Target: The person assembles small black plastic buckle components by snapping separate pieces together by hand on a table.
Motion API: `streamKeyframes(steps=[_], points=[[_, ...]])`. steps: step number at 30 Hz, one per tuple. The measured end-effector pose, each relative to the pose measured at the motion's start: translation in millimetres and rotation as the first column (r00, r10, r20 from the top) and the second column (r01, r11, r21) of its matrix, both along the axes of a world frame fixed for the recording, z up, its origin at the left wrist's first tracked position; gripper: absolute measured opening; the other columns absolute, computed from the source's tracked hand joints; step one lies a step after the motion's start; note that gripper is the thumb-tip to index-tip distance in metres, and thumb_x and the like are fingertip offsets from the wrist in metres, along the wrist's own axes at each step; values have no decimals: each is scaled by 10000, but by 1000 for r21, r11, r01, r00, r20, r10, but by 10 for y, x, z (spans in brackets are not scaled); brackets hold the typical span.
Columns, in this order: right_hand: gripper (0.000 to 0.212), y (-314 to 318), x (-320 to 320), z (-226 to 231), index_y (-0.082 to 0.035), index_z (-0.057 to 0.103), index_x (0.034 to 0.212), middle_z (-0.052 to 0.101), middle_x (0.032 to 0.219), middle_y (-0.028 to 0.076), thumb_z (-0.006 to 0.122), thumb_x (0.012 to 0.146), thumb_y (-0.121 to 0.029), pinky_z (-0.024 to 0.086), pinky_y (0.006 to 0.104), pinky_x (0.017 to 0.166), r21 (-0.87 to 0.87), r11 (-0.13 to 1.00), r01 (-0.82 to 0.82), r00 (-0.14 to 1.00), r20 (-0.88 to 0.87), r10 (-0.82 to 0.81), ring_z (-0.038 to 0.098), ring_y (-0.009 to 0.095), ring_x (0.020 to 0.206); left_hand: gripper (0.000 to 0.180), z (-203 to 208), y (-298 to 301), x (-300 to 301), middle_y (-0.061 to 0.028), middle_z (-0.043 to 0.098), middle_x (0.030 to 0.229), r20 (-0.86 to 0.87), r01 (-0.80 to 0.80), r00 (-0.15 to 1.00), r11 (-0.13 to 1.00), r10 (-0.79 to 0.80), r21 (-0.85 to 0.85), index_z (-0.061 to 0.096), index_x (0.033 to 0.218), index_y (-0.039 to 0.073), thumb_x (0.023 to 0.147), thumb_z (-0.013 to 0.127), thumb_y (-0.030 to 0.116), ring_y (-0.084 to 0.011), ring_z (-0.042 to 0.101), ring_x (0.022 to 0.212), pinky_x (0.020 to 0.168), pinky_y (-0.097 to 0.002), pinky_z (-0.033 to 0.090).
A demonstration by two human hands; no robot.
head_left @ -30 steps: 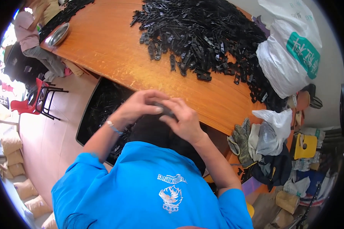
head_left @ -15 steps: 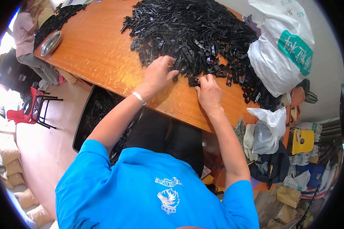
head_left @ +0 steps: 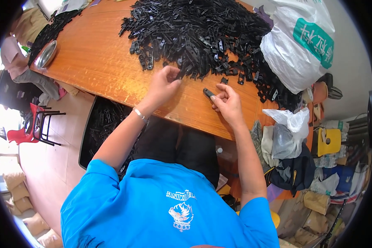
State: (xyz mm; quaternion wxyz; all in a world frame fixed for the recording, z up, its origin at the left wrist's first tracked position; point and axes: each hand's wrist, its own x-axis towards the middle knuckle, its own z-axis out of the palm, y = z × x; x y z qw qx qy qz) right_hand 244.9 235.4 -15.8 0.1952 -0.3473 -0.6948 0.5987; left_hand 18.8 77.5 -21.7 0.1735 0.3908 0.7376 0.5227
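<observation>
**Catalogued: one black part [head_left: 209, 94] in the right grip [head_left: 228, 102], heap [head_left: 198, 37] beyond**

Black part, single, elongated: we grasped it between thumb and fingers of the right grip, above the wooden surface [head_left: 103, 58], its free end pointing away to the left.

Left grip [head_left: 164, 85]: we had its fingertips bent together at the near edge of the heap; a small dark piece showed there, though we could not tell whether it was grasped.

Heap of similar black parts: spread beyond both grips, trailing off to the right of the right grip.

Loose part [head_left: 224, 80], single: just beyond the right grip.

White sack [head_left: 277, 62], green panel: beyond and right of the right grip.

Plastic bag [head_left: 291, 136]: right of the right grip, nearer us.

Metal dish [head_left: 47, 54]: well apart, left of the left grip.
</observation>
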Motion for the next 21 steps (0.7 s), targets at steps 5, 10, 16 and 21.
streamKeyframes(steps=[5, 10, 16, 21], points=[[262, -110, 30, 153, -49, 752, 1123, 706, 907, 134, 818, 878, -113, 579, 437, 773, 683, 644, -345, 921, 378, 93, 727, 320, 842, 265, 86, -304, 199, -16, 732, 1115, 264, 172, 950, 985, -169, 12, 681, 1214, -6, 965, 757, 46, -78, 669, 1000, 904, -264, 542], [248, -176, -83, 334, -43, 743, 1052, 730, 978, 194, 840, 842, -133, 577, 496, 845, 664, 512, -545, 797, 600, 71, 719, 404, 952, 257, -16, -362, 269, 6, 706, 1060, 338, 196, 915, 975, -219, 100, 685, 1224, 27, 982, 763, 60, -59, 634, 980, 893, -253, 527], [231, -205, -80, 515, -17, 723, 965, 747, 930, 129, 879, 828, -120, 582, 442, 820, 427, 800, -422, 881, 402, 250, 748, 300, 926, 230, 145, -623, 375, 33, 694, 932, 636, 153, 749, 982, -186, 107, 731, 1195, 62, 975, 786, 97, -55, 639, 789, 739, -241, 563], [183, -600, -73, 290, -12, 725, 941, 745, 1006, 57, 873, 868, -90, 540, 332, 871, 50, 973, -224, 962, -152, 229, 693, 158, 985, 272, -20, -648, 535, -43, 767, 1022, 716, 261, 639, 955, -280, 141, 717, 1255, 33, 1012, 747, 150, -111, 724, 897, 827, -277, 598]])
